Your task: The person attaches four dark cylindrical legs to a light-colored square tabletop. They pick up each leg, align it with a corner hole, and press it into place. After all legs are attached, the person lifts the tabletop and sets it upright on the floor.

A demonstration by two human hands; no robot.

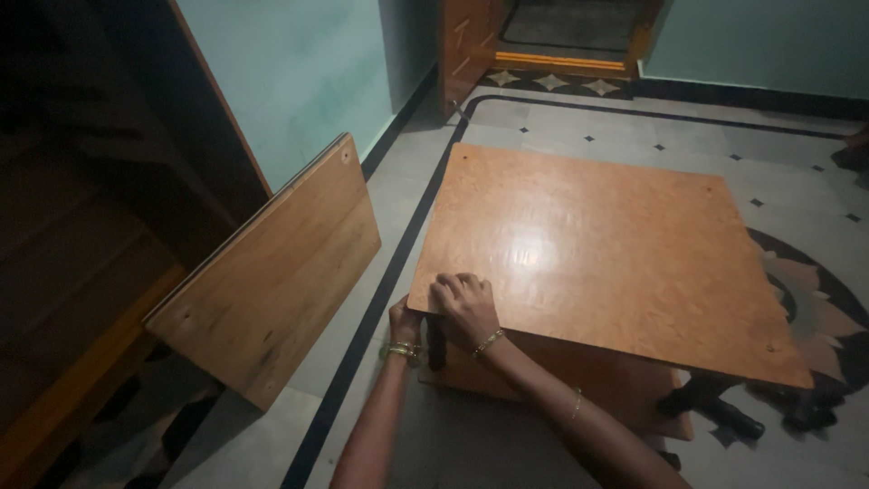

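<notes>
- Looks like a small table mid-assembly. The wooden top panel (602,249) already lies flat over a lower wooden piece (588,380), so the main stack seems in place.
- The near-left corner is where the work sits right now. The right hand (466,303) lies on top of that corner, fingers curled down onto the edge, pressing or gripping the panel itself.
- The left hand (405,324) is tucked under the same corner, closed around a short dark leg (436,342) that stands upright beneath it. So that leg is probably going on or being tightened, not finished.
- Another dark leg (715,407) shows under the right side, lying at an angle on the floor. Whether it's fixed is hard to tell.
- A second board (272,272) leans against the wall (299,81) at left, untouched, with a hole near its top corner. Likely a part left to fit.
- Materials: the top is glossy orange-brown veneer with a burl-like grain and small holes near its corners. The leaning board is paler and plainer.
- The tiled floor (797,172) is smooth grey with black border lines and small diamond inlays.
</notes>
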